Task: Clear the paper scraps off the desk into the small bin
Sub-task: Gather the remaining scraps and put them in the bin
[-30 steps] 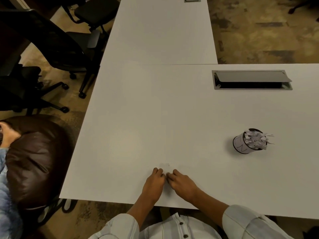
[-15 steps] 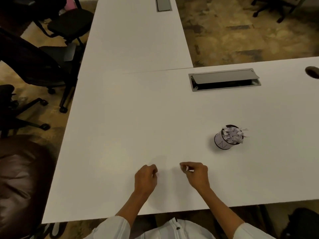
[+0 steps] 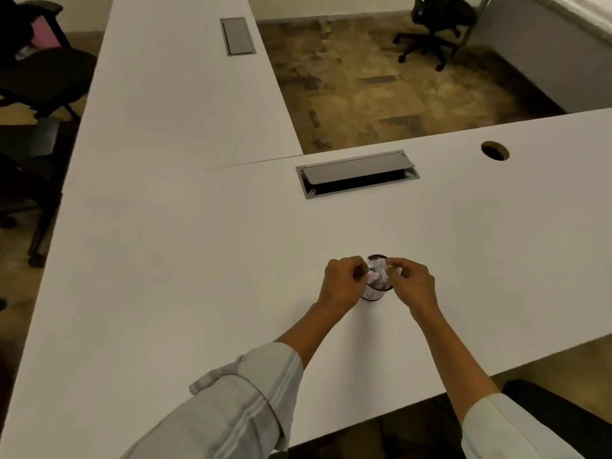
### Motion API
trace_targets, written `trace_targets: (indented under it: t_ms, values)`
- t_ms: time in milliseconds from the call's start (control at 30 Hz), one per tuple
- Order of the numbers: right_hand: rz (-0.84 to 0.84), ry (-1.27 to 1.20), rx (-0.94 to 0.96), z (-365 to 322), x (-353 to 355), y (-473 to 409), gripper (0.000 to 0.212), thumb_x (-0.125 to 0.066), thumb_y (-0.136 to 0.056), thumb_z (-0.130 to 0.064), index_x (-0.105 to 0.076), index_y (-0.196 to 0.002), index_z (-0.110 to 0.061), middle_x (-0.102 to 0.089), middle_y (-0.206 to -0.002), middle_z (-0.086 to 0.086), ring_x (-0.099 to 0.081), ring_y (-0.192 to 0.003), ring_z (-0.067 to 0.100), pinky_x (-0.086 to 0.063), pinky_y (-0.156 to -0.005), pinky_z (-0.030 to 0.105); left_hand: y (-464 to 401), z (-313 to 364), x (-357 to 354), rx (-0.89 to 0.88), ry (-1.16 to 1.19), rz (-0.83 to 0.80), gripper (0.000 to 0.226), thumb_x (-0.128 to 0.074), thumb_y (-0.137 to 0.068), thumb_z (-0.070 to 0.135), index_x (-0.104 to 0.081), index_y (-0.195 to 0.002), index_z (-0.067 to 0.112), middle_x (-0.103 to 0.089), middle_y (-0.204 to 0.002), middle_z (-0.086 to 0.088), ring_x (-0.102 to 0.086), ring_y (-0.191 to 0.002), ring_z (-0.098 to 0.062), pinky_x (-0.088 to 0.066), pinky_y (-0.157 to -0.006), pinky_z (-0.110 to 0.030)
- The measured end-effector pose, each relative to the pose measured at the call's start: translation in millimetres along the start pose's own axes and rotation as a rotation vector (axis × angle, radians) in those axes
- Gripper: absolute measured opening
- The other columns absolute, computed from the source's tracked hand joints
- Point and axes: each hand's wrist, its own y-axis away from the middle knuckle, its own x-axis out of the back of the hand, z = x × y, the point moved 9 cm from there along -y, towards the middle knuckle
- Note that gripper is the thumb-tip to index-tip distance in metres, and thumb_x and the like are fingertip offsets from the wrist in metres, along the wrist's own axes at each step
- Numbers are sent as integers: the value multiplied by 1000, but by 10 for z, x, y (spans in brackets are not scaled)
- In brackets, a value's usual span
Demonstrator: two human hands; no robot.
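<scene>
A small round bin stands on the white desk, heaped with white paper scraps. My left hand is at the bin's left rim with its fingers curled, pinching a small white scrap over the opening. At the right rim my right hand has its fingertips closed on another scrap just above the heap. Both hands hide most of the bin's sides; only its far rim and lower front show.
A grey cable tray with its flap raised is set into the desk behind the bin, and a round cable hole lies far right. A second white desk runs away at the back left. Black office chairs stand left.
Both hands picked scraps from the near desk edge, parted, then moved to the bin and now hover over its opening. My view shifted so the bin sits centred.
</scene>
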Motion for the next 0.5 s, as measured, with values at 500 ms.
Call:
trace_targets:
  t_ms: [500]
  values:
    - [33,-138,102,-84,32,285,17,-71,-81,-10,-72,-91,-24,-74,-89,-10,-69,-84,2,-51,-77,18,456,-1213,866,278,-81,55,30,-69,-81,7,-64,-110,11,-66,-110,-4,-67,-84,-13,-48,-66,-13]
